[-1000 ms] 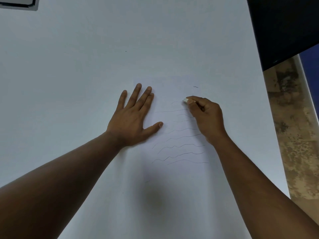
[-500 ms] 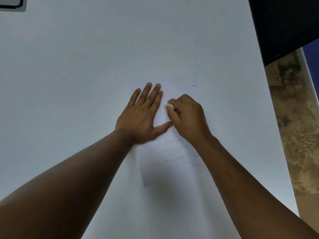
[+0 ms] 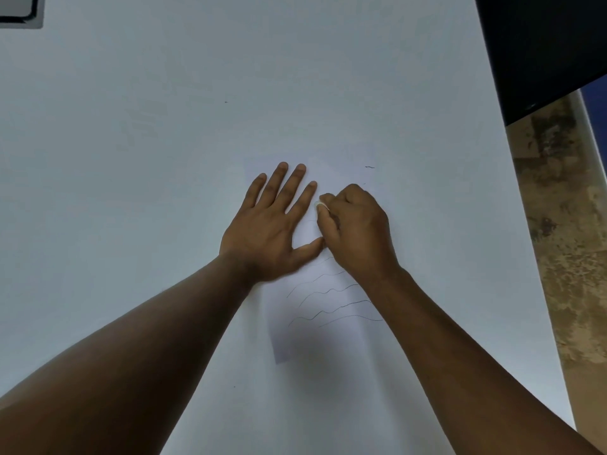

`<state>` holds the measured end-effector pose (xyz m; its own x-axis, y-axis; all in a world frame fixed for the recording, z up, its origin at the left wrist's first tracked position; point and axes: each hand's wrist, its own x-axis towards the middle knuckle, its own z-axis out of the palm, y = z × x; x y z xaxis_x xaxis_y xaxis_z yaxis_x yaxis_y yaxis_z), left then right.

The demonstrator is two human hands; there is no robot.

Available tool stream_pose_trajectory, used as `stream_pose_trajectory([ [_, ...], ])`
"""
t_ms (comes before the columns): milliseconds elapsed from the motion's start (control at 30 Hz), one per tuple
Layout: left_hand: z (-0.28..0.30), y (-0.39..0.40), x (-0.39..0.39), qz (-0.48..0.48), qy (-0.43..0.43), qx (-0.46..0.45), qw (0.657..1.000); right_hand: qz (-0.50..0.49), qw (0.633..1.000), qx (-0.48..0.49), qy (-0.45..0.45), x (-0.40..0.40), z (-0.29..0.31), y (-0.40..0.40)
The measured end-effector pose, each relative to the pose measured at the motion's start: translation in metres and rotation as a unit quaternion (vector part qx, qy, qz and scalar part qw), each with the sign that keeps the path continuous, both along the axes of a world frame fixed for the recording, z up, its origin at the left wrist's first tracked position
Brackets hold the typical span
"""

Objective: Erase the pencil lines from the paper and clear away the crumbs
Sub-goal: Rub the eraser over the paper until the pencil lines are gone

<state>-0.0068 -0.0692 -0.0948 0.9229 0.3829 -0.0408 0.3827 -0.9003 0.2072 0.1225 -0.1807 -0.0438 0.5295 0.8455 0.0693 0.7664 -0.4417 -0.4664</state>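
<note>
The paper (image 3: 315,326) lies flat on a white table (image 3: 131,159), near the table's right edge and in front of the person; its lower left corner shows as a faint grey edge, while its upper and right edges blend into the tabletop and are hard to trace. Wavy pencil lines (image 3: 328,297) cross the lower half of the sheet, running from left to right until the right forearm hides their ends. The upper part of the sheet, between the two hands, shows only faint traces.

A small white eraser (image 3: 321,206) is pinched in the curled fingers of the right hand (image 3: 356,231), its tip down on the paper just beside the left index finger. The left hand (image 3: 272,231) lies flat, fingers straight and spread, palm pressing the sheet's left part, with its thumb reaching across to touch the right hand.

One dark crumb or mark (image 3: 370,167) sits apart on the table beyond the right hand, and a tiny speck (image 3: 225,102) lies further up the table.

To the left and beyond the hands the tabletop stretches wide. To the right the table ends in a slanting edge, past which a mottled brown floor (image 3: 565,257) shows. A dark panel (image 3: 542,44) overhangs the top right corner, and a dark-framed object (image 3: 19,11) sits at the top left corner
</note>
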Motion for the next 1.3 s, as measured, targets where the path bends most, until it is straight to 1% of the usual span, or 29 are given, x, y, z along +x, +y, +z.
stream_pose_trajectory([
  [67,-0.001,0.000,0.000,0.002,0.000,0.003,1.000,-0.006,1.000,-0.004,-0.024,0.000,-0.001,0.002],
  [167,-0.001,-0.001,-0.001,0.003,-0.003,0.002,1.000,-0.049,0.997,-0.026,-0.057,0.012,-0.002,0.000],
  [233,-0.001,-0.001,-0.001,0.007,-0.003,0.004,1.000,-0.074,0.996,-0.032,-0.042,0.019,-0.002,-0.004],
  [300,-0.001,0.000,-0.001,0.007,0.003,0.004,1.000,-0.076,0.997,-0.019,-0.021,0.018,-0.002,-0.005],
  [367,0.000,0.000,0.000,0.006,0.005,0.003,1.000,-0.056,0.998,0.007,0.006,0.009,-0.001,-0.002],
  [433,0.000,0.000,0.000,0.003,0.003,0.002,1.000,-0.025,0.999,0.009,0.019,-0.002,-0.002,0.001],
  [533,0.000,0.000,-0.001,0.004,0.007,0.000,1.000,-0.025,0.999,-0.008,-0.023,-0.001,-0.004,0.003],
  [633,0.000,0.000,-0.001,0.005,0.007,-0.002,1.000,-0.074,0.996,-0.027,-0.051,0.014,-0.004,-0.003],
  [733,0.000,0.000,-0.001,0.008,0.003,-0.003,1.000,-0.108,0.993,-0.028,-0.030,0.017,-0.004,-0.009],
  [867,0.000,0.000,0.000,0.003,0.003,0.001,1.000,-0.083,0.997,0.001,-0.001,-0.001,-0.003,-0.004],
  [967,-0.001,0.001,0.000,-0.004,0.011,0.003,1.000,-0.068,0.997,0.000,-0.022,-0.006,-0.005,-0.002],
  [1100,-0.001,0.000,0.000,0.001,0.006,0.002,1.000,-0.111,0.991,-0.019,-0.069,0.018,-0.006,-0.019],
  [1233,-0.001,0.000,0.000,0.005,0.004,0.002,1.000,-0.134,0.990,-0.025,-0.030,0.034,-0.003,-0.032],
  [1300,-0.001,0.000,0.000,0.006,0.005,0.003,1.000,-0.134,0.991,-0.007,-0.006,0.034,-0.001,-0.028],
])
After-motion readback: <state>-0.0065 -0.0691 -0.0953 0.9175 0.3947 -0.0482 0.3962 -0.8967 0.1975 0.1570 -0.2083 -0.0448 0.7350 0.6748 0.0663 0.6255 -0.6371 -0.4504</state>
